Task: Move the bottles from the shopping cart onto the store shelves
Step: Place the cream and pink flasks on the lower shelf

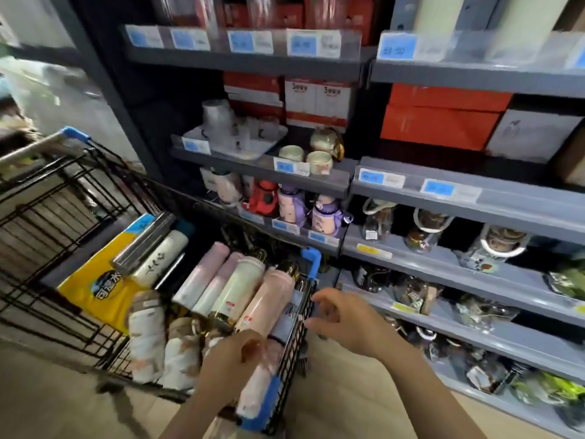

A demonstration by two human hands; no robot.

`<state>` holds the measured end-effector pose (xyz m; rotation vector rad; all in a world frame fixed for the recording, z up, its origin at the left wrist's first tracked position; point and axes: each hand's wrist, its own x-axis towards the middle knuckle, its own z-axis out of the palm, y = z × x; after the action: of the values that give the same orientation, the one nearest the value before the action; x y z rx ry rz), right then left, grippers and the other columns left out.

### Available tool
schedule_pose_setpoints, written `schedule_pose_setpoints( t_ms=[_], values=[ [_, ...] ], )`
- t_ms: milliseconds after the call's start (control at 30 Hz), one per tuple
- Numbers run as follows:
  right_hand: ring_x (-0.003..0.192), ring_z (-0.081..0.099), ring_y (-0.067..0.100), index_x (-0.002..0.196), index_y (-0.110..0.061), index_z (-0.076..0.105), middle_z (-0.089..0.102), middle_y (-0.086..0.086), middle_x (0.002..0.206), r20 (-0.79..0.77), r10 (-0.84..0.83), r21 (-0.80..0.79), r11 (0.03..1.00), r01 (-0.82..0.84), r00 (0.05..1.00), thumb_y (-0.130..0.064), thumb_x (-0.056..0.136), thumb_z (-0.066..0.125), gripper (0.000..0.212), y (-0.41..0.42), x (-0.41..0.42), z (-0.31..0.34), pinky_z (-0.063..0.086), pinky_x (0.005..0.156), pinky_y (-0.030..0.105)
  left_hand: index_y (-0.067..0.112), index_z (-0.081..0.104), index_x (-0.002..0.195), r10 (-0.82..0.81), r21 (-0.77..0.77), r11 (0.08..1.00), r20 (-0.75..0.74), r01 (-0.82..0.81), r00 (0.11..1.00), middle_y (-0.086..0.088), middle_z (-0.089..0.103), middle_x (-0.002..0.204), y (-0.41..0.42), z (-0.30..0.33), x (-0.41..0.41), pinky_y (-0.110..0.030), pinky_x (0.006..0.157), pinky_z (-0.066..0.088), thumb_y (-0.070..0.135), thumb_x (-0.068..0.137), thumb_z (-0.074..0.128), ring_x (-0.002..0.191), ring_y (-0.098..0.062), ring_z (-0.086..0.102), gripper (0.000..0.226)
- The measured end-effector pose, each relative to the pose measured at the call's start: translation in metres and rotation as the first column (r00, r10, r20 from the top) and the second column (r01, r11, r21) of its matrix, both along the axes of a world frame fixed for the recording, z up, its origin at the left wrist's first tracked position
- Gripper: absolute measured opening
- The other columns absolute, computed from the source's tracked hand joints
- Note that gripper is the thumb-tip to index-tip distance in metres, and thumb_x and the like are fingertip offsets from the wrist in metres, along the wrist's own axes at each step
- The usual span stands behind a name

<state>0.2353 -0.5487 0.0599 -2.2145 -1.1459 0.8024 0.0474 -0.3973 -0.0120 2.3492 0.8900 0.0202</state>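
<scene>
— Hands first, since they're closest: the left hand [235, 359] is down inside the shopping cart [304, 312], fingers curled round the lower part of a pale pink bottle [269, 315] that lies against the cart's right wall. The right hand [343, 318] hangs just outside that same wall, fingers loosely bent and a little apart, holding nothing.

— So how much has gone across?

— Hard to say much has. The cart looks well loaded: beside the pink one lie a cream bottle [240, 286] and two lilac-pink bottles [207, 280], with patterned white bottles [147, 334] nearer the cart's front left corner. Further back in the cart sit a white flask with a dark sprig [161, 256], a steel flask [144, 242] and a yellow package [95, 289].

— And beyond the cart?

— Store shelves [443, 267]. Past the cart's far rim stand a red bottle [264, 198] and purple bottles [324, 213]; whether any came from the cart I can't tell. My guess is nearly all of the job remains, with this pink one about to be lifted.
</scene>
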Motion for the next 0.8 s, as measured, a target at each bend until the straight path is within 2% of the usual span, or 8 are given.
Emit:
schedule_pose_setpoints(
  t_ms=[33,100,200,333,467,567,667,800],
  values=[
    [0.098,0.058,0.011,0.129,-0.027,0.051,0.053,-0.01,0.108,-0.027,-0.005,-0.003,1.0,0.004,1.0,-0.045,0.089,0.062,0.045,0.007,-0.005,-0.006,0.048,0.083,0.025,0.042,0.057,0.085,0.037,-0.02,0.999,-0.013,-0.037,0.999,0.017,0.065,0.075,0.006,0.002,-0.008,-0.023,0.068,0.048,0.028,0.092,0.06,0.072,-0.002,0.059,0.016],
    [0.102,0.057,0.011,0.127,-0.027,0.052,0.055,-0.008,0.112,-0.044,-0.033,-0.002,0.999,0.033,0.998,-0.042,0.09,0.062,0.042,0.022,-0.014,-0.021,0.047,0.086,0.026,0.044,0.056,0.086,0.082,-0.039,0.996,0.002,-0.082,0.997,0.021,0.064,0.07,0.015,0.004,-0.024,-0.016,0.063,0.044,0.024,0.091,0.063,0.069,0.0,0.059,0.022],
    [0.107,0.052,0.013,0.127,-0.023,0.052,0.052,-0.005,0.118,-0.015,-0.122,0.008,0.993,0.122,0.992,-0.037,0.091,0.06,0.039,0.047,-0.029,-0.049,0.04,0.081,0.026,0.044,0.054,0.086,0.146,-0.078,0.986,0.014,-0.145,0.989,0.02,0.062,0.066,0.029,0.002,-0.045,-0.013,0.061,0.043,0.024,0.091,0.065,0.067,0.001,0.058,0.023],
    [0.117,0.051,0.016,0.134,-0.023,0.046,0.046,-0.005,0.136,-0.018,-0.233,0.007,0.972,0.233,0.972,-0.041,0.092,0.057,0.047,0.084,-0.058,-0.086,0.044,0.09,0.032,0.028,0.067,0.102,0.221,-0.155,0.964,0.027,-0.215,0.975,0.012,0.069,0.083,0.074,-0.01,-0.059,-0.031,0.077,0.054,0.027,0.089,0.067,0.08,-0.001,0.063,0.012],
    [0.108,0.044,0.002,0.139,-0.032,0.04,0.043,-0.011,0.138,-0.04,-0.355,0.001,0.935,0.356,0.934,-0.046,0.092,0.058,0.052,0.119,-0.078,-0.105,0.036,0.082,0.021,0.027,0.059,0.118,0.188,-0.27,0.946,0.005,-0.179,0.982,0.011,0.066,0.1,0.132,-0.019,-0.036,-0.033,0.083,0.052,0.04,0.085,0.07,0.092,-0.007,0.063,0.037],
    [0.119,0.046,0.008,0.141,-0.034,0.038,0.041,-0.01,0.139,0.026,-0.409,-0.059,0.91,0.41,0.912,-0.041,0.093,0.058,0.053,0.137,-0.081,-0.115,0.034,0.084,0.019,0.027,0.051,0.126,0.152,-0.367,0.919,-0.011,-0.145,0.988,0.018,0.056,0.102,0.164,-0.037,-0.004,-0.028,0.083,0.047,0.035,0.085,0.072,0.092,-0.004,0.057,0.046],
    [0.124,0.046,0.011,0.142,-0.03,0.039,0.042,-0.008,0.14,0.085,-0.455,-0.126,0.878,0.463,0.886,-0.038,0.093,0.057,0.053,0.148,-0.075,-0.12,0.039,0.091,0.024,0.023,0.047,0.129,0.094,-0.348,0.931,-0.06,-0.109,0.994,0.006,0.053,0.114,0.186,-0.065,0.033,-0.036,0.093,0.047,0.049,0.081,0.07,0.105,-0.015,0.054,0.059],
    [0.121,0.049,0.013,0.138,-0.024,0.045,0.048,-0.006,0.136,0.108,-0.527,-0.174,0.825,0.538,0.843,-0.033,0.094,0.057,0.046,0.151,-0.07,-0.123,0.039,0.092,0.024,0.025,0.035,0.134,0.039,-0.409,0.908,-0.134,-0.091,0.99,-0.001,0.054,0.12,0.2,-0.111,0.072,-0.042,0.08,0.057,0.071,0.063,0.059,0.101,-0.023,0.062,0.088]
  ],
)
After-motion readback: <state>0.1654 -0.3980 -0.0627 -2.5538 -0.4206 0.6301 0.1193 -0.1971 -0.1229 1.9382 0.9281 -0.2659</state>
